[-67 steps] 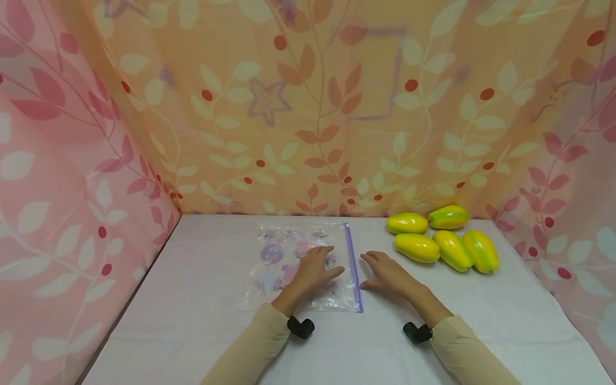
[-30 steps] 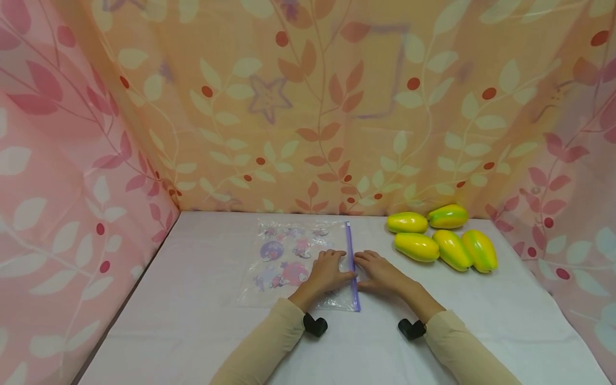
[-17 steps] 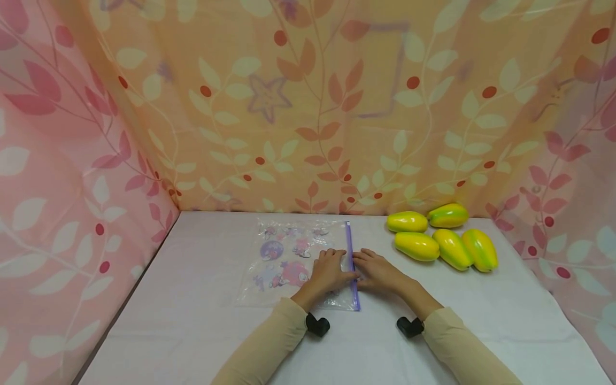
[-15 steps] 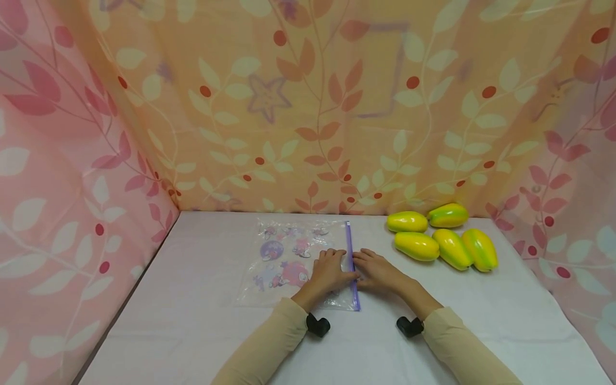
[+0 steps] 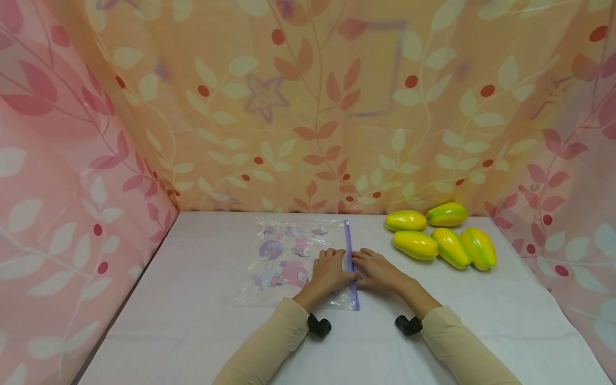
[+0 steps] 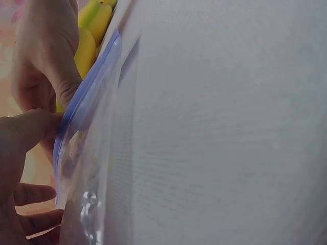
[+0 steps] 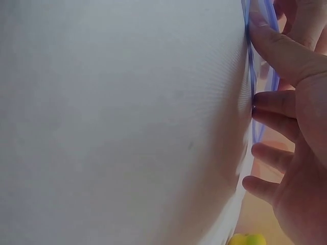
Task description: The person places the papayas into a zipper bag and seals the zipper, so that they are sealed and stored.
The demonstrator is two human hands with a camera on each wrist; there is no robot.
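Note:
A clear zip bag (image 5: 293, 272) with pink and purple cartoon prints lies flat at the table's middle, its purple zip strip (image 5: 348, 238) to the right. My left hand (image 5: 329, 272) is over the bag's right part, its thumb and fingers at the strip. From the other side my right hand (image 5: 382, 274) reaches the same stretch, thumb and fingertips on the edge. In the left wrist view the strip (image 6: 76, 104) bows upward between the two hands. The right wrist view shows two purple edges (image 7: 251, 61) slightly apart by the right thumb (image 7: 278, 48). Some fingertips are hidden.
Several yellow-green papayas (image 5: 416, 245) sit together at the back right of the white-covered table (image 5: 192, 331). Patterned curtains (image 5: 269, 144) hang behind and on both sides. Each wrist wears a small black device (image 5: 318, 325).
Since the earliest frame my left hand has moved right and my right hand left, and both have come onto the zip strip. In the last second the hands have barely moved.

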